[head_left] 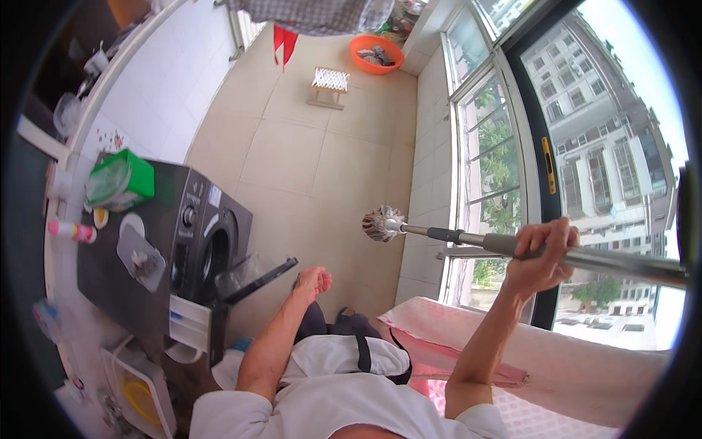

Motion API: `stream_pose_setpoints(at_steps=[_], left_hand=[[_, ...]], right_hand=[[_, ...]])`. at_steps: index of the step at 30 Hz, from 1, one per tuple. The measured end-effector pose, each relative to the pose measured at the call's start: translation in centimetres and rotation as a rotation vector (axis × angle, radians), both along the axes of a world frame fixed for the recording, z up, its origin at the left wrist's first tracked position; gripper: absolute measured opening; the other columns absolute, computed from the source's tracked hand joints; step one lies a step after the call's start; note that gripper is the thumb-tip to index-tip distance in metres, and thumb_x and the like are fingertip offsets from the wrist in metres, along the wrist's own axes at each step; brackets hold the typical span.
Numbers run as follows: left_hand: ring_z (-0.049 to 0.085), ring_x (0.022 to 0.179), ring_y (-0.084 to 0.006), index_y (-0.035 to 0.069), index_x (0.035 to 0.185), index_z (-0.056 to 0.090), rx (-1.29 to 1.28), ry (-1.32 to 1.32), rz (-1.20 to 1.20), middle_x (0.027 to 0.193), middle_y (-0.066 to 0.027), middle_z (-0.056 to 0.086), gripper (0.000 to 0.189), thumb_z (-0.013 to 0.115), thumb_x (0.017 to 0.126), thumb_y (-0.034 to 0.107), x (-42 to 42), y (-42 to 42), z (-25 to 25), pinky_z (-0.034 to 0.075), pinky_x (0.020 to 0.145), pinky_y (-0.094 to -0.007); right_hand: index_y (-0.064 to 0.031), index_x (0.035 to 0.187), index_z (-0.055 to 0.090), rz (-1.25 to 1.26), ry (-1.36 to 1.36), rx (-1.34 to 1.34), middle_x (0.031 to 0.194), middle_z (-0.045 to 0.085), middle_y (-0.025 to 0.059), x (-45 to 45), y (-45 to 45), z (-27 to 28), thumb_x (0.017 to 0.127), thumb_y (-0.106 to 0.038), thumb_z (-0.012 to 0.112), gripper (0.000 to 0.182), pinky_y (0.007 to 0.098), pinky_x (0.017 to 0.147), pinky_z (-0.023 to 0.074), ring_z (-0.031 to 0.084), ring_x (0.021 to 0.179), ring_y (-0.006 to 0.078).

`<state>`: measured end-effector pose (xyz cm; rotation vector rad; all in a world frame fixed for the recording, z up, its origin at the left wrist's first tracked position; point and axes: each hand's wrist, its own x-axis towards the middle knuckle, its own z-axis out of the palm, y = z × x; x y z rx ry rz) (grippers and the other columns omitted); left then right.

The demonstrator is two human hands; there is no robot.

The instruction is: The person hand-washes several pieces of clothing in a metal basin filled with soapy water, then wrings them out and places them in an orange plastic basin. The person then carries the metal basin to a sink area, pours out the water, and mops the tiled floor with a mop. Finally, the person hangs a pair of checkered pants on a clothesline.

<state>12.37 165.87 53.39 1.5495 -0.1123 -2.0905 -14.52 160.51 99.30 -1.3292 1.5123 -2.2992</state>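
A string mop (pixel 384 223) with a metal pole crosses the right side of the view, its strands low over or on the tiled floor; which, I cannot tell. Around the pole's grey grip my right hand (pixel 543 252) is closed, in front of the window. My left hand (pixel 315 281) is empty, its fingers apart, beside the open door of a dark front-loading washing machine (pixel 214 217). The machine's detergent drawer (pixel 189 326) is pulled out.
On the washing machine stand a green plastic bin (pixel 137 181) and a translucent tray (pixel 141 260). Farther off are a folding stool (pixel 330 80) and an orange basin (pixel 368 68) with cloths. Pink-and-white fabric (pixel 466 340) hangs at my right; a sink (pixel 145 384) is lower left.
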Motion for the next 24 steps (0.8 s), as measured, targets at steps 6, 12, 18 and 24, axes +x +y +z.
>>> stream_pose_setpoints(at_steps=[6, 12, 18, 24], left_hand=[[0.067, 0.078, -0.0224, 0.007, 0.109, 0.061, -0.015, -0.011, 0.010, 0.094, -0.0115, 0.068, 0.024, 0.059, 0.092, 0.025, 2.4, -4.0, -0.2, 0.057, 0.064, -0.0357], [0.067, 0.076, -0.0232, 0.007, 0.109, 0.061, 0.031, -0.026, 0.074, 0.094, -0.0121, 0.068, 0.023, 0.061, 0.092, 0.023, 1.8, -7.5, -1.4, 0.057, 0.064, -0.0372], [0.066, 0.078, -0.0249, 0.004, 0.113, 0.059, 0.074, -0.064, 0.223, 0.095, -0.0126, 0.066, 0.024, 0.059, 0.094, 0.019, -0.4, -15.2, -1.6, 0.057, 0.067, -0.0391], [0.064, 0.083, -0.0254, 0.003, 0.116, 0.058, -0.018, -0.082, 0.314, 0.097, -0.0131, 0.064, 0.026, 0.059, 0.094, 0.017, -0.1, -22.2, 0.6, 0.056, 0.071, -0.0401]], right_hand=[[-0.0110, 0.068, 0.042, -0.073, 0.056, 0.007, 0.050, 0.041, 0.0002, -1.6, -4.0, -2.7, 0.098, -0.015, 0.059, 0.035, 0.0258, 0.044, 0.0392, 0.041, 0.037, 0.0092], [-0.0109, 0.068, 0.042, -0.142, 0.046, 0.036, 0.050, 0.042, 0.0007, -5.7, -8.6, -5.9, 0.099, -0.015, 0.059, 0.035, 0.0256, 0.042, 0.0391, 0.041, 0.037, 0.0083], [-0.0110, 0.068, 0.044, -0.102, 0.015, 0.097, 0.049, 0.044, 0.0008, -12.3, -15.1, -9.5, 0.098, -0.019, 0.061, 0.036, 0.0259, 0.042, 0.0420, 0.046, 0.039, 0.0083], [-0.0098, 0.068, 0.043, -0.021, -0.122, 0.124, 0.050, 0.045, 0.0005, -17.1, -21.9, -11.4, 0.098, -0.014, 0.061, 0.034, 0.0249, 0.041, 0.0414, 0.045, 0.040, 0.0072]])
